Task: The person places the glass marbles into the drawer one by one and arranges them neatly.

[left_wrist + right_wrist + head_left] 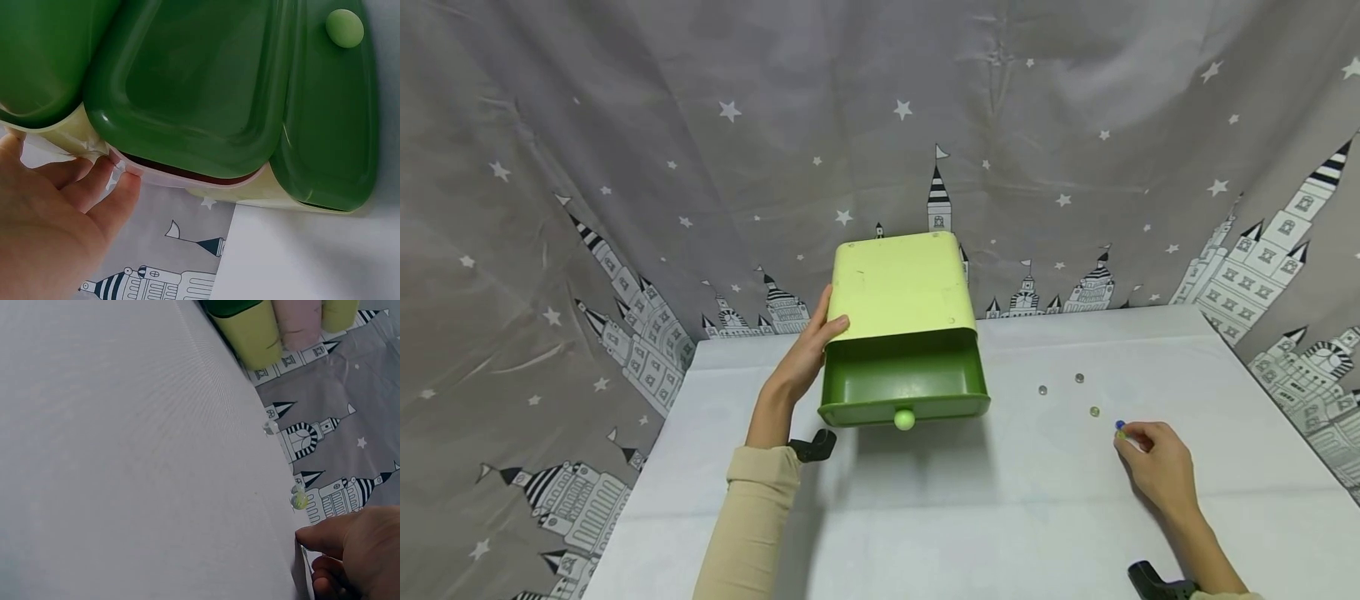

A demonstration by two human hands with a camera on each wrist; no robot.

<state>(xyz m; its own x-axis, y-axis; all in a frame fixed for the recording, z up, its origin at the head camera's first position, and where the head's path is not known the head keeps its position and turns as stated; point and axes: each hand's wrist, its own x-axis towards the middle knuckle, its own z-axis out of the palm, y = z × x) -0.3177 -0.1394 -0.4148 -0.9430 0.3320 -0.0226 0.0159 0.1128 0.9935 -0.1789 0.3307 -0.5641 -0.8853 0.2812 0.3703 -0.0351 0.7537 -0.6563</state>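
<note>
A drawer cabinet (901, 287) with a pale yellow top stands on the white table, its green drawer (902, 377) pulled out. The inside of this drawer shows no contents. My left hand (801, 358) grips the cabinet's left side, thumb over the top edge; in the left wrist view its fingers lie along the yellow and pink shells (181, 177). Over the table at right, my right hand (1159, 467) pinches at a blue glass marble (1120, 424) and a yellow-green one (1121, 434). In the right wrist view the hand hides both.
Two clear marbles (1079, 377) and a yellowish marble (1094, 411) lie on the white tabletop (1000, 533) between cabinet and right hand. Behind the table hangs a grey curtain (775, 75) printed with castles and stars. A light green knob (904, 419) juts from the drawer front.
</note>
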